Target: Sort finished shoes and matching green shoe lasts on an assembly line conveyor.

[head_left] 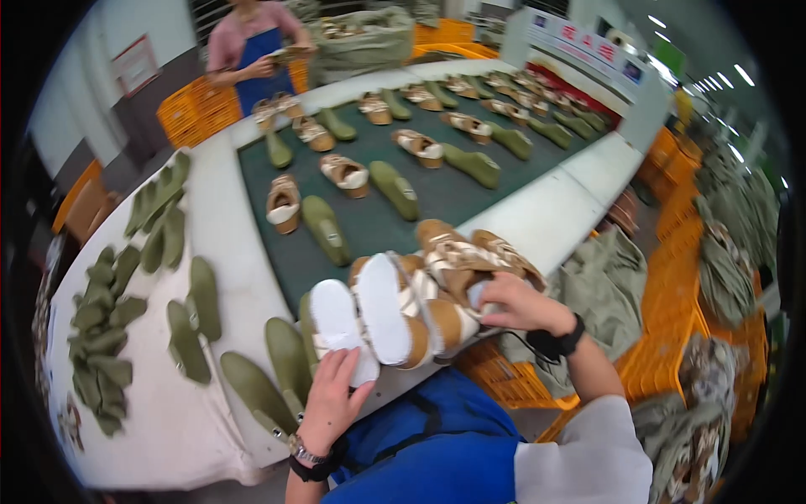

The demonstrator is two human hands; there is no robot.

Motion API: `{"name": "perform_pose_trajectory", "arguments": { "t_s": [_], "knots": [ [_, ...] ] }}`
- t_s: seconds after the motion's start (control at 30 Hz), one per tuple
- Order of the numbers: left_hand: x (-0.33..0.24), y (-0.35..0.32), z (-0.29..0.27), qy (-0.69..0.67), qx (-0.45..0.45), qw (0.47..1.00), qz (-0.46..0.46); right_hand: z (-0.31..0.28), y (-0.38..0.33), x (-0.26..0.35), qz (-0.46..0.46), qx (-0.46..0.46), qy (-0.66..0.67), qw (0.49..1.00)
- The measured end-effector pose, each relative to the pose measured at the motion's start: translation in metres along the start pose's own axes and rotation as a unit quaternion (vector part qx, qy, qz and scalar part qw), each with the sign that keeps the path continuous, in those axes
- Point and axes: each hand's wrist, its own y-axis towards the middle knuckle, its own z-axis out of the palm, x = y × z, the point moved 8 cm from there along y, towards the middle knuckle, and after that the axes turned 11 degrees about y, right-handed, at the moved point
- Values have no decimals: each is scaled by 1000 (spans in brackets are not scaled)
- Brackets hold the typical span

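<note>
My left hand bends its fingers and thumb around the lower end of a white insole, beneath which a green shoe last partly shows. Beside it lies a second white insole on top of a brown and cream shoe. My right hand has its fingers in the opening of a brown shoe with cream straps, and some of the fingertips are hidden there. Something pale shows inside that opening. Another brown shoe lies just beyond it.
A green conveyor belt carries rows of shoes and lasts. Green lasts are heaped on the white table at left. Orange crates and grey-green cloth stand at right. A co-worker in a blue apron handles something across the belt.
</note>
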Motion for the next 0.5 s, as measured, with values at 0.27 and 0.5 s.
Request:
{"name": "perform_pose_trajectory", "arguments": {
  "t_s": [0.27, 0.5],
  "knots": [
    [32, -35, -47, -25, -48, 997, -64, -38, -13, 58, 7, -187, 53, 981],
    [139, -71, -110, 103, -74, 980, -156, 154, -60, 23, 179, 368, 319, 855]
  ]
}}
